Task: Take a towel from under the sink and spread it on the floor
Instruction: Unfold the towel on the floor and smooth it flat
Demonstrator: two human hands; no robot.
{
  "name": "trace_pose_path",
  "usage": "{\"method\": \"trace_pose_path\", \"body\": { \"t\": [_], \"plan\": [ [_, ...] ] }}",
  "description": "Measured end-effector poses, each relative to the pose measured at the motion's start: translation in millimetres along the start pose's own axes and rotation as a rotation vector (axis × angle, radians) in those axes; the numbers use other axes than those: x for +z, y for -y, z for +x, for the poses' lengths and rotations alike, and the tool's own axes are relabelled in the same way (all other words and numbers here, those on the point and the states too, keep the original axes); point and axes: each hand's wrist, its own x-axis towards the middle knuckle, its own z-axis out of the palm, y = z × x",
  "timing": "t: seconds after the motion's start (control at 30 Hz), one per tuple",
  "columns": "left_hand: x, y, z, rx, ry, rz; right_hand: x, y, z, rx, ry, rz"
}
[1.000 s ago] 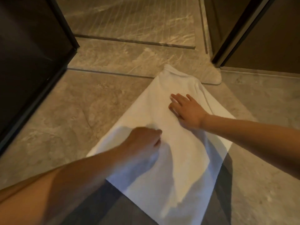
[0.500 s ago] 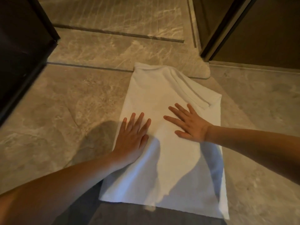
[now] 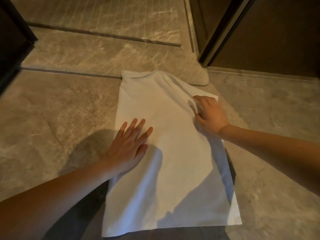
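A white towel (image 3: 173, 153) lies lengthwise on the marble floor (image 3: 52, 110), its far end against a raised stone step. A fold runs along its far right part. My left hand (image 3: 128, 146) presses flat on the towel's left edge with fingers straight and spread. My right hand (image 3: 207, 115) sits at the towel's right side, fingers curled, pinching the folded layer of cloth near the far right corner.
A dark cabinet panel (image 3: 12, 40) stands at the left. A dark door and its frame (image 3: 259, 32) rise at the far right. The raised marble step (image 3: 112, 56) crosses beyond the towel. Shadows of my arms fall on the towel's near part.
My right hand has moved from lying flat at the towel's middle to the right fold and now pinches it. My left hand stays flat on the left edge. The view has shifted slightly.
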Motion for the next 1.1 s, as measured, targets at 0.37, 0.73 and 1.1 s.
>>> {"method": "trace_pose_path", "body": {
  "t": [0.37, 0.73, 1.1],
  "plan": [
    [-11.5, -7.0, -1.4, -0.013, 0.007, -0.031, -7.8, -43.8, 32.2, 0.196, -0.089, 0.034],
    [-7.0, -5.5, -0.7, -0.008, -0.009, -0.001, 16.5, -39.2, 0.8, 0.349, -0.116, 0.141],
    [-9.5, -6.9, -1.5, 0.008, 0.007, -0.029, -15.3, -27.4, 19.2, 0.008, -0.218, 0.006]
  ]
}}
